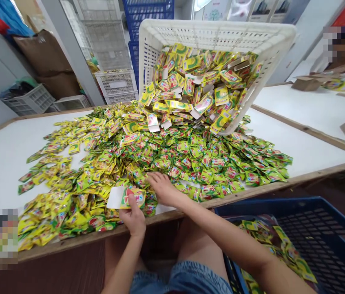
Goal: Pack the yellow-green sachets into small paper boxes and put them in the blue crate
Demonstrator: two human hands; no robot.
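My left hand [132,218] is closed around a small yellow and green printed box [136,197], thumb across its front. The box's white flap [115,198] sticks out to the left, unfolded. Just right of the box, my right hand [164,190] reaches palm down over the heap, fingers stretched out and touching the small packets; no packet shows clearly in them. Green packets [218,163] with red fruit prints spread to the right, and yellow packets [68,204] lie thickly to the left.
A white plastic basket [218,27] lies tipped toward me behind the heap, with many small cartons [203,104] spilling out. A blue crate [301,200] holding packets stands below the table's wooden edge [270,187] at right. Stacked crates [116,83] stand behind.
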